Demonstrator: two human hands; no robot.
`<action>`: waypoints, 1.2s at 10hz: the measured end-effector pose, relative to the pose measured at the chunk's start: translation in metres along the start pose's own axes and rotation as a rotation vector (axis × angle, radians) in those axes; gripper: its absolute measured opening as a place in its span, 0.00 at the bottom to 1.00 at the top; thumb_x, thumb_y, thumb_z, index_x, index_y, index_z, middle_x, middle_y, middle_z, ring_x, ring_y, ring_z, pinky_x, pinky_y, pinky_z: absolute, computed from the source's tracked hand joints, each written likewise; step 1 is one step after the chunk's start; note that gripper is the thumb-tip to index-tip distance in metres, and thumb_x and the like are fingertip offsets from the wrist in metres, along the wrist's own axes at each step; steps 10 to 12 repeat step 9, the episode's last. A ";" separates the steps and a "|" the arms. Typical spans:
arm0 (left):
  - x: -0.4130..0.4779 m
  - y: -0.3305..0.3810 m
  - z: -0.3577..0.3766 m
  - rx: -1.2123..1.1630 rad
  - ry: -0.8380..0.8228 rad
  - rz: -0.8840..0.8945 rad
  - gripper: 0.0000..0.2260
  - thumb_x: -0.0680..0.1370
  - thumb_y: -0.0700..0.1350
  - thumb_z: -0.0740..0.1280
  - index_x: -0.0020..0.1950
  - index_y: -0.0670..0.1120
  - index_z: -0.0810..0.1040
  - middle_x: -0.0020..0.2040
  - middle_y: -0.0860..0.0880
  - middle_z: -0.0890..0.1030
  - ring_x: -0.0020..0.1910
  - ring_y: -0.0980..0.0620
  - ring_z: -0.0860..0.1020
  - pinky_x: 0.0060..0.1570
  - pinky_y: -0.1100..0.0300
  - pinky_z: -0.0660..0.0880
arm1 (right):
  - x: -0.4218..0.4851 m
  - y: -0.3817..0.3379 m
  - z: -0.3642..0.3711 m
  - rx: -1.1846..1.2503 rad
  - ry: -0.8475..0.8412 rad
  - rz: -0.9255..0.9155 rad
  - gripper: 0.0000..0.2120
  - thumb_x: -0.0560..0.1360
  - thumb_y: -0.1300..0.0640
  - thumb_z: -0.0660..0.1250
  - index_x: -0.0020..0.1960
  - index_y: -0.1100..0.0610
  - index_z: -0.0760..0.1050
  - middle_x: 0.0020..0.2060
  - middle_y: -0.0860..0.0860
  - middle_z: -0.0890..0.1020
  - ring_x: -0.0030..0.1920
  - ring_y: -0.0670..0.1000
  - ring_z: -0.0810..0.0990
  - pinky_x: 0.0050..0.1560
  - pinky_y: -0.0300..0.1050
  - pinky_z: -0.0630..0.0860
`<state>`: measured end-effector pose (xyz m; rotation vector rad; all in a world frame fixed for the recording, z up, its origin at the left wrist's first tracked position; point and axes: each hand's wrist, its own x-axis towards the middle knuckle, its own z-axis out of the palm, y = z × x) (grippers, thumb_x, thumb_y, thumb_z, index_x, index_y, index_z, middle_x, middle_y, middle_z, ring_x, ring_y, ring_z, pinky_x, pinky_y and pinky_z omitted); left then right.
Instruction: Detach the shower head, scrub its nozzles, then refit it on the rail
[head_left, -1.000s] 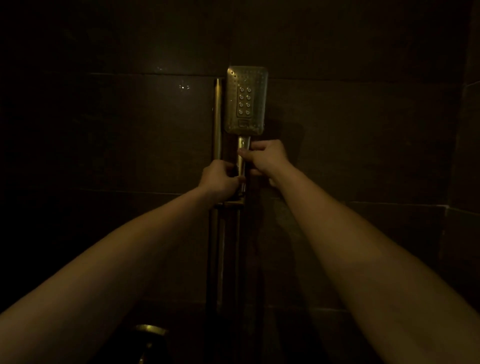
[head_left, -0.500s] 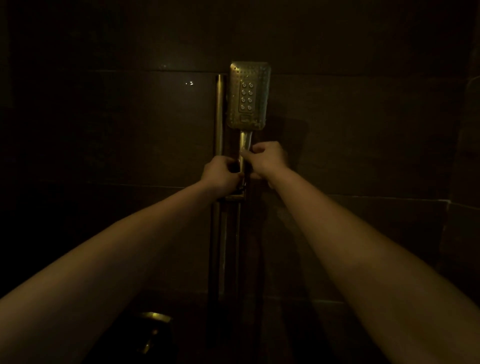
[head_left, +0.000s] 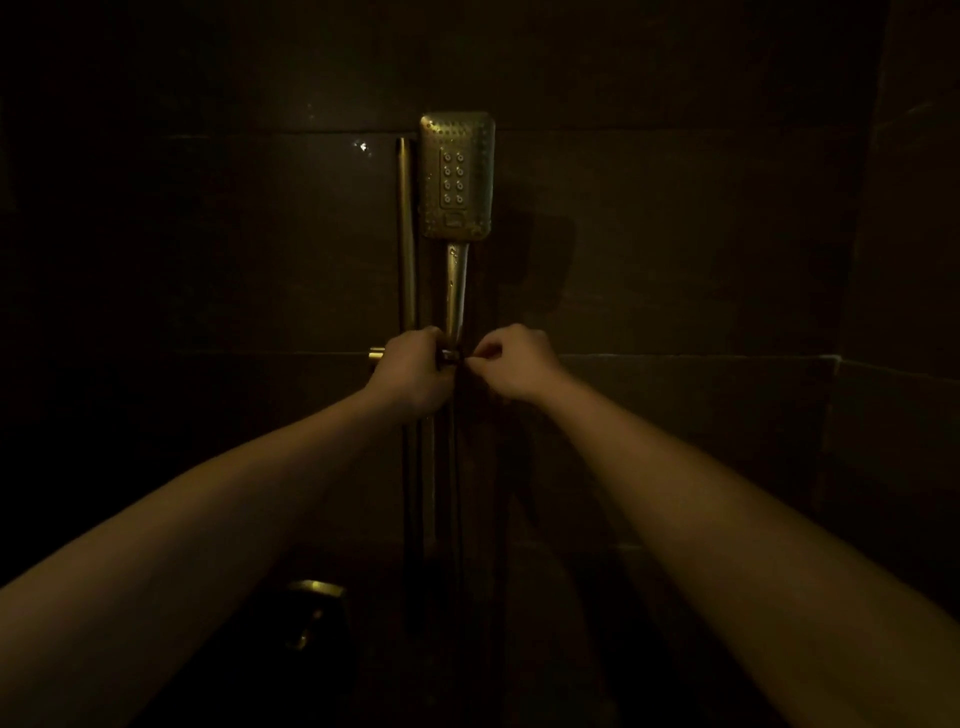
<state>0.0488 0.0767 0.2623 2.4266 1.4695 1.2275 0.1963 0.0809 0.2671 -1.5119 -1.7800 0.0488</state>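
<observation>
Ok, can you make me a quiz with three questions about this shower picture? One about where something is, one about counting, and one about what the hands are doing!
1. Where is the shower head compared with the rail?
A. To its right
B. To its left
C. Lying on the floor

2. How many big round nozzles sit in the middle panel of the shower head?
A. Two
B. Eight
C. Twenty

3. What is the left hand doing?
A. Hanging open at the side
B. Closed around the holder at the bottom of the handle
C. Covering the nozzles

Answers:
1 A, the head stands just right of the thin upright rail.
2 B, two columns of four.
3 B, its fingers wrap the fitting, with the right hand pinching beside it.
</observation>
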 end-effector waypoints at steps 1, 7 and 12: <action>-0.031 -0.003 -0.002 0.095 -0.133 0.003 0.11 0.78 0.41 0.66 0.60 0.42 0.78 0.58 0.41 0.80 0.58 0.43 0.78 0.49 0.54 0.74 | -0.033 -0.003 0.002 -0.080 -0.064 -0.003 0.10 0.77 0.51 0.68 0.55 0.55 0.81 0.51 0.53 0.81 0.50 0.50 0.78 0.47 0.43 0.72; -0.290 -0.080 0.008 0.513 -0.576 -0.107 0.28 0.78 0.66 0.51 0.71 0.50 0.67 0.70 0.43 0.71 0.68 0.39 0.70 0.64 0.38 0.67 | -0.306 -0.027 0.109 -0.468 -0.556 0.418 0.33 0.78 0.33 0.48 0.79 0.43 0.47 0.79 0.55 0.54 0.77 0.63 0.53 0.72 0.67 0.52; -0.324 -0.075 -0.003 0.548 -0.601 -0.140 0.34 0.78 0.69 0.47 0.79 0.51 0.56 0.80 0.42 0.56 0.76 0.35 0.58 0.69 0.33 0.59 | -0.360 -0.026 0.105 -0.447 -0.582 0.494 0.33 0.78 0.32 0.47 0.79 0.43 0.44 0.79 0.55 0.51 0.77 0.63 0.52 0.72 0.67 0.50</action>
